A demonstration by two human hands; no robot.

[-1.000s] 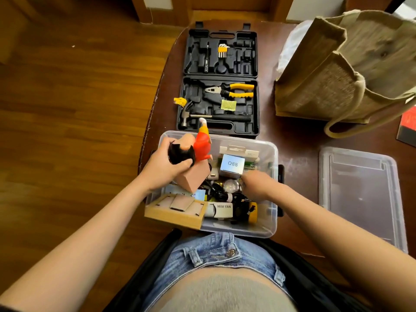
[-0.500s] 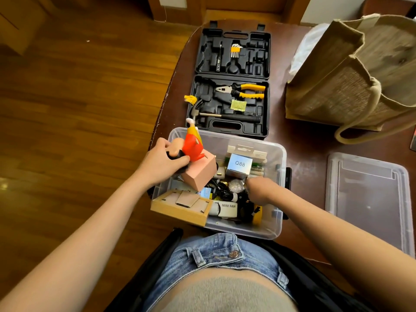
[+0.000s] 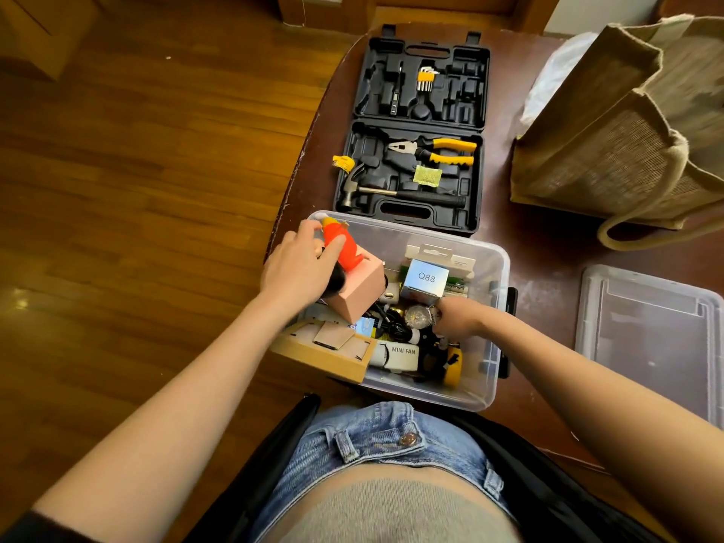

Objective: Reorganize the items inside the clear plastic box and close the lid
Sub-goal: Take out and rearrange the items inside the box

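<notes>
The clear plastic box (image 3: 497, 268) stands open on the table in front of me, crowded with items. My left hand (image 3: 299, 268) grips an orange and black toy (image 3: 344, 248) at the box's far left corner, against a tilted pink box (image 3: 362, 288). My right hand (image 3: 456, 317) reaches into the middle of the box, its fingers curled by a shiny round object (image 3: 417, 317); what it holds is hidden. A silver Q88 box (image 3: 426, 278), a white MINI FAN box (image 3: 399, 352) and a wooden tray (image 3: 329, 348) over the near left rim also sit there. The clear lid (image 3: 650, 339) lies on the table to the right.
An open black tool case (image 3: 415, 131) with pliers, a hammer and hex keys lies just beyond the box. A large burlap bag (image 3: 627, 123) stands at the back right. The table's rounded left edge drops to a wooden floor.
My left hand has lowered the orange toy and the pink box toward the box's far left corner. My right hand stays in the middle of the box.
</notes>
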